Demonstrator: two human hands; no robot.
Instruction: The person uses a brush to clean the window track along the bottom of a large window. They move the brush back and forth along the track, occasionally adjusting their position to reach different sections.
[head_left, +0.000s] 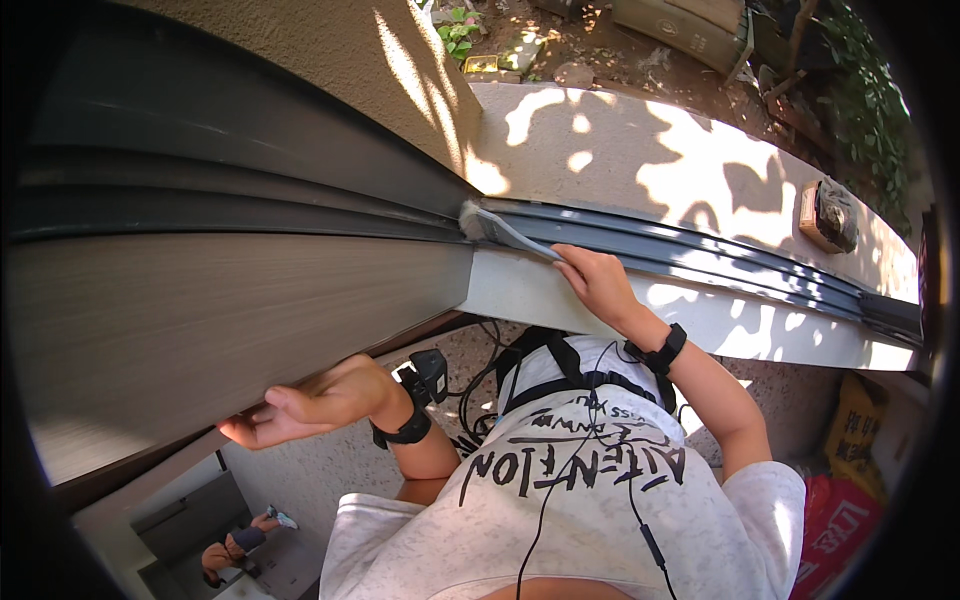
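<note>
My right hand (598, 283) grips the thin grey handle of a brush (517, 236). The brush's pale, fuzzy bristles (472, 221) press into the corner where the dark window frame (300, 199) meets the grey metal sill track (675, 255). My left hand (322, 401) is turned palm up at the lower edge of the wood-grain panel (225, 315), its thumb raised apart from the fingers. The fingertips reach that edge; whether they press on it I cannot tell. Nothing shows in the left palm. Both wrists wear black straps.
Outside the track runs a sunlit concrete ledge (607, 150) holding a small box (825, 217); soil, plants and a large container lie beyond. A white inner sill (525, 289) borders the track. Black cables (480, 382) hang near my waist. Another person (232, 547) appears at lower left. Printed bags (840, 525) lie lower right.
</note>
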